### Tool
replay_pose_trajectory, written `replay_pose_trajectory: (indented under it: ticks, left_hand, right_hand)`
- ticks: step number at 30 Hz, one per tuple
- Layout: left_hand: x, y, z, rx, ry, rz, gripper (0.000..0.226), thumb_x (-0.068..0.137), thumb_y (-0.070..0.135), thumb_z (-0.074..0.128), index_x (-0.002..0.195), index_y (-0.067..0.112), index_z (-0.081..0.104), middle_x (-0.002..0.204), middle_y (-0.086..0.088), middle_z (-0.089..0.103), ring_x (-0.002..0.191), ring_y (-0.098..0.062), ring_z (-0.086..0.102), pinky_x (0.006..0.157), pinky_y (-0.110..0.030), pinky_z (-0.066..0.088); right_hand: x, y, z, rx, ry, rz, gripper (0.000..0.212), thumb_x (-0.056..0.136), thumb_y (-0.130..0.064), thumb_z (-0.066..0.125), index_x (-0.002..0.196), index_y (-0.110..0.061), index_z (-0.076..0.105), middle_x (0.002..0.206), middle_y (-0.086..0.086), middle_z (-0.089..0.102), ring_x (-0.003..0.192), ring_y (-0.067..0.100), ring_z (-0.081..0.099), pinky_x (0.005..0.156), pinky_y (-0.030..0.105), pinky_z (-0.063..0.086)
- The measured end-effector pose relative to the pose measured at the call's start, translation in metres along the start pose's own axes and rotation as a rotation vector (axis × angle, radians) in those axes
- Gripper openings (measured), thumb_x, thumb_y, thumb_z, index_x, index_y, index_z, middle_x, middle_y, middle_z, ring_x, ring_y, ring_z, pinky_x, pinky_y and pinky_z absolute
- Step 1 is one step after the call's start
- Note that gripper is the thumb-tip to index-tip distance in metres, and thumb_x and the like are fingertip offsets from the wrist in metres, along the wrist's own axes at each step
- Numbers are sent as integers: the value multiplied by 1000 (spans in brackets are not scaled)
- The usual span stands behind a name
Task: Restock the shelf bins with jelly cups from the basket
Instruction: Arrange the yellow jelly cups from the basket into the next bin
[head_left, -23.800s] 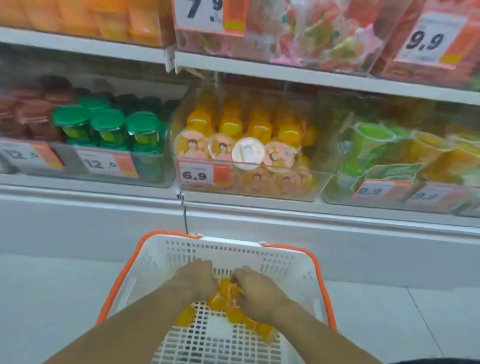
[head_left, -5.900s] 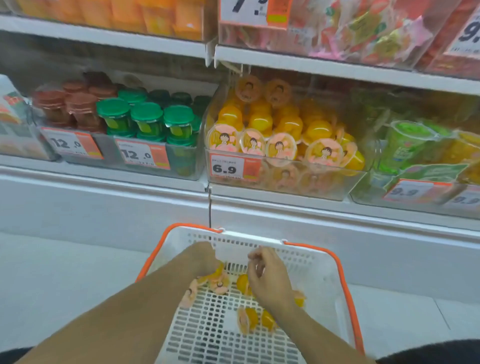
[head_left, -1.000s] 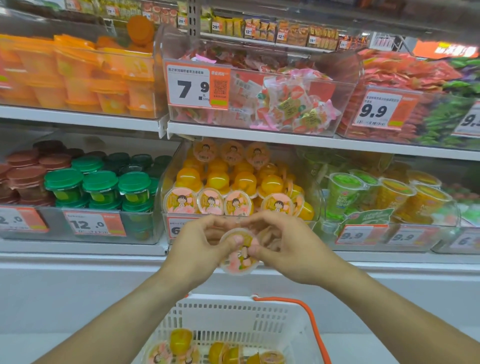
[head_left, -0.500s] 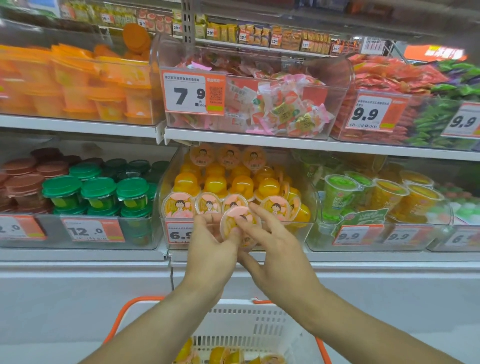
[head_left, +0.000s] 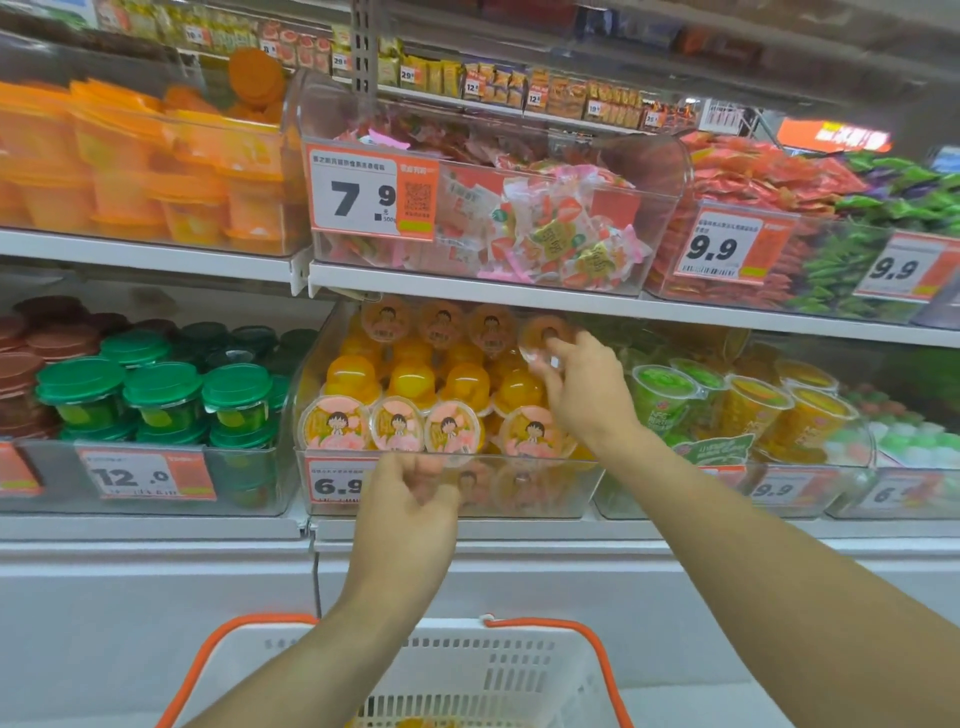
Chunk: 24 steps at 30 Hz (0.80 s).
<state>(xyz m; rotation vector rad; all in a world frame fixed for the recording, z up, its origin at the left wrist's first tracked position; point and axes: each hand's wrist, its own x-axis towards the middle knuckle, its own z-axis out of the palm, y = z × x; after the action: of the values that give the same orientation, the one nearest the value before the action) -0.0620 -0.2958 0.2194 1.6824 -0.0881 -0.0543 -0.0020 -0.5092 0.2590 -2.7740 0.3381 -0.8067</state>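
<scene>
In front of you stands the shelving (head_left: 519, 304), its upper tier lined with clear bins of wrapped sweets and orange tubs, its lower tier with lidded green cups (head_left: 161, 395) to the left and tall green and yellow cups (head_left: 727, 400) to the right. Between those sits the clear shelf bin (head_left: 540, 496) tagged 6.9, stacked with orange jelly cups (head_left: 447, 384), the front row showing cartoon lids. Below, at the bottom edge, the white basket (head_left: 498, 670) with orange rim sits under your forearms, a little orange just visible inside. Your right hand (head_left: 587, 389) reaches into the bin's upper right, fingers curled round a single jelly cup (head_left: 543, 338) held at the top back row. Your left hand (head_left: 410, 514) hovers before the bin's front wall, fingers loosely curled, holding nothing.
</scene>
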Motion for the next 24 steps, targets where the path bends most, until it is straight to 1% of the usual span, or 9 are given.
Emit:
replay_pose_trajectory:
  ticks: [2,3,6,8,10,11,15,19,24]
  left_hand:
    - [-2,-4,0,68,-16,32,18,91,9,62,95,26,55,105,2,57,97,-10,56,77,-26,42]
    - [-2,-5,1,96,-22,53,19,90,9,62,95,26,55,107,2,55,99,-11,55,82,-29,42]
    - [-2,-9,1,116,-37,87,20,89,7,62,94,26,55,110,4,53,100,-6,54,83,-29,40]
    - [0,-11,0,116,-43,92,20,89,6,62,92,25,55,111,3,54,103,-7,54,80,-26,40]
    - [2,-12,-1,145,-43,95,19,89,6,62,90,24,56,110,4,54,102,-6,54,74,-19,39]
    - [3,-13,-2,158,-45,96,18,89,6,62,90,24,57,109,5,54,101,-4,53,73,-16,38]
    - [4,-15,-1,186,-74,105,18,90,7,61,89,24,58,107,8,52,99,1,52,75,-22,38]
    - [5,-17,-2,216,-86,134,18,90,7,61,88,25,58,107,10,51,99,1,52,74,-17,38]
    - [6,-19,-2,253,-78,159,18,90,8,61,88,25,57,106,10,50,95,2,52,70,-9,36]
  right_hand:
    - [19,-1,6,9,11,75,24,96,-26,60,102,-6,72,102,20,66,97,41,61,82,41,47]
    - [27,-2,10,3,4,109,21,95,-22,60,98,-4,72,99,21,68,97,42,62,83,41,49]
    - [51,0,25,-102,-61,132,21,94,-11,56,109,-3,68,109,19,69,102,38,64,83,36,50]
    - [62,5,34,-209,-115,111,27,96,-10,50,121,-9,62,120,13,64,109,31,60,77,29,41]
    - [70,12,42,-278,-159,105,30,97,-12,47,125,-12,56,125,11,59,112,28,57,76,26,33]
    - [74,14,45,-298,-174,116,30,97,-13,47,125,-11,56,125,11,59,113,27,57,77,26,34]
    - [81,16,50,-360,-196,130,35,95,-13,47,128,-13,56,126,11,59,113,27,58,82,28,42]
    - [77,14,48,-355,-154,120,33,97,-14,47,128,-11,56,124,12,59,112,28,59,86,29,46]
    - [64,11,33,-201,-109,182,22,93,-7,55,115,-4,60,117,14,64,107,31,62,78,28,46]
